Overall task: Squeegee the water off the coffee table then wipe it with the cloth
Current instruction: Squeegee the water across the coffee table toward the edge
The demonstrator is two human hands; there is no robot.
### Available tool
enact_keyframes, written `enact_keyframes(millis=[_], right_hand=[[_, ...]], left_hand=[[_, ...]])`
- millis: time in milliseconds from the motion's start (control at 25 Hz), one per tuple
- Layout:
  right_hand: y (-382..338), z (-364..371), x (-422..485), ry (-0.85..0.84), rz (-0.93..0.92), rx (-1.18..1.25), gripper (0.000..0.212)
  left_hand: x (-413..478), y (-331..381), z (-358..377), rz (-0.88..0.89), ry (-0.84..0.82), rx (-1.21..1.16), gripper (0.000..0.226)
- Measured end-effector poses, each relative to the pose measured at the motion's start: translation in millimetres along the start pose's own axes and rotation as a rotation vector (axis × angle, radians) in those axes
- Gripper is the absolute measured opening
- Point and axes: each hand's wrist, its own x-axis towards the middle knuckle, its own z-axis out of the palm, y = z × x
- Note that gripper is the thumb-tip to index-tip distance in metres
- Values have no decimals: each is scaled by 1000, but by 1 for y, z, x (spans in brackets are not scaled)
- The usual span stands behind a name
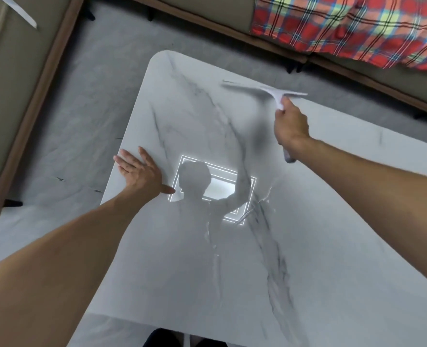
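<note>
- Right hand (291, 126) fingers hold the squeegee (270, 92) near the desk's (332, 246) far edge.
- Left hand (142, 174) lies flat, fingers spread, at the left edge.
- Water streaks (213, 236) sit mid-desk; a tilted blade would likely skip them.
- No cloth in view.

Right hand (291, 126) gripping squeegee (270, 92) over marble coffee table (332, 221), left hand (142, 172) flat.
</note>
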Motion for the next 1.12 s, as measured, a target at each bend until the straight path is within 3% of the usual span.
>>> enact_keyframes(millis=[120, 320, 400, 520, 640, 720, 840, 960, 1120], right_hand=[[-10, 42, -25, -9, -39, -100, 42], [63, 78, -147, -174, -506, -344, 52], [107, 77, -188, -285, -599, -465, 54], [169, 53, -220, -342, -570, -560, 56], [217, 13, -237, -283, -489, -694, 53], [232, -11, -250, -239, -421, -736, 48], [216, -17, -266, -231, -412, -561, 39], [162, 34, -287, -356, -577, -457, 39], [87, 155, -330, -559, -950, -530, 41]], left_hand=[[-4, -11, 9, 43, 64, -32, 142], [-7, -37, 17, 199, 161, -10, 128], [-14, -61, 20, 274, 161, 10, 113], [-55, -104, 42, 386, 186, -84, 82], [-117, -134, 84, 401, 197, -186, 70], [-151, -150, 107, 328, 213, -314, 58], [-180, -173, 121, 66, 291, -566, 41], [-190, -204, 130, -136, 362, -812, 39], [-190, -257, 155, -318, 459, -961, 38]])
